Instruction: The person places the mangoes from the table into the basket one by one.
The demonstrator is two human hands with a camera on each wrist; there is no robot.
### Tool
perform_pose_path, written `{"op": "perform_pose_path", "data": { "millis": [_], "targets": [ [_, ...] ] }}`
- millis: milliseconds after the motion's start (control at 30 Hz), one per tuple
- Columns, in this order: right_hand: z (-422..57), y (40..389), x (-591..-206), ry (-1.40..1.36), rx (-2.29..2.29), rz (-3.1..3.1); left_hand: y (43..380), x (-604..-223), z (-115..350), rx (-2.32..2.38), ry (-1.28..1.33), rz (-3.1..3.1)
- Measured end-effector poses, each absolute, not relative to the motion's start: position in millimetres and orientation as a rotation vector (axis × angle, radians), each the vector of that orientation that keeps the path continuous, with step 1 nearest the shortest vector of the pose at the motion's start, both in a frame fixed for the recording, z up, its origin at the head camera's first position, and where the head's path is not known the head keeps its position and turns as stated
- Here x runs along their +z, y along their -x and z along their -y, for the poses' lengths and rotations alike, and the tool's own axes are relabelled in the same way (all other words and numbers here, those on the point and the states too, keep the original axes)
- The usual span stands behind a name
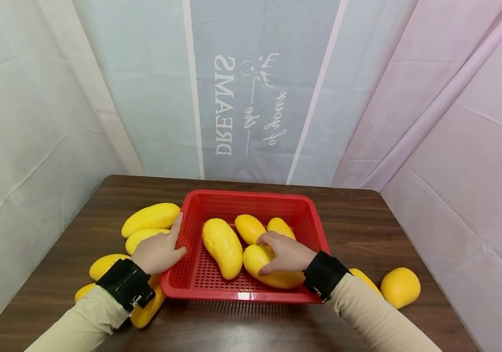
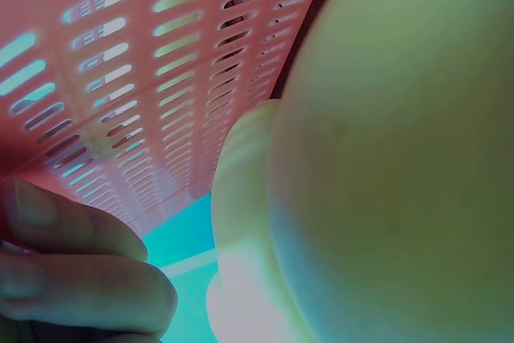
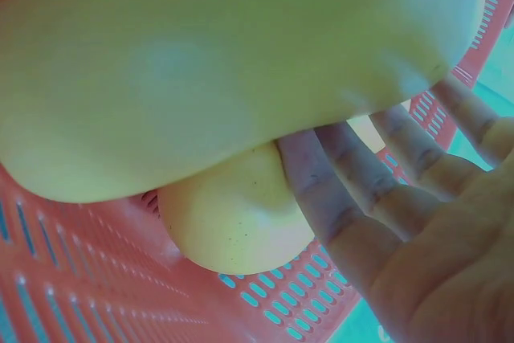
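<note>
A red plastic basket (image 1: 251, 295) with slotted walls holds several yellow mangoes. At its left side my left hand (image 1: 156, 252) grips the rim, thumb over the edge; in the left wrist view, curled fingers (image 2: 88, 295) lie along the outer wall. My right hand (image 1: 288, 252) reaches inside and holds a large mango (image 1: 255, 259) at the front right, its fingers round the far side. Beside that fruit lies a long curved mango (image 1: 222, 248). Behind are two smaller ones, a mango (image 1: 249, 229) and another mango (image 1: 281, 227), partly covered by the right hand.
Several mangoes lie on the dark wooden table (image 1: 352, 220) left of the basket, including a long mango (image 1: 150, 219) at the back. To the right, a rounder mango (image 1: 400, 287) sits near another mango (image 1: 365, 281) half behind the right forearm. Printed cloth (image 1: 264, 98) hangs behind the table.
</note>
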State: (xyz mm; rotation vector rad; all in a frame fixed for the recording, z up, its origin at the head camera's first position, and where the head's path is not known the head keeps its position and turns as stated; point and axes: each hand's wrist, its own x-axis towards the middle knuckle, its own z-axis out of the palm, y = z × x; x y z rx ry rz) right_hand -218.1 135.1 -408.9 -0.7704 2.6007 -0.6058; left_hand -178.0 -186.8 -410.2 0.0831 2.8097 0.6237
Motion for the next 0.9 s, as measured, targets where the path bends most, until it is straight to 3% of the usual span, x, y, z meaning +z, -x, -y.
{"op": "perform_pose_path", "data": {
  "millis": [900],
  "targets": [
    [-148,222,-392,0.729,-0.681,-2.599,178,-411,187,0.621,-0.095,-2.811]
  ]
}}
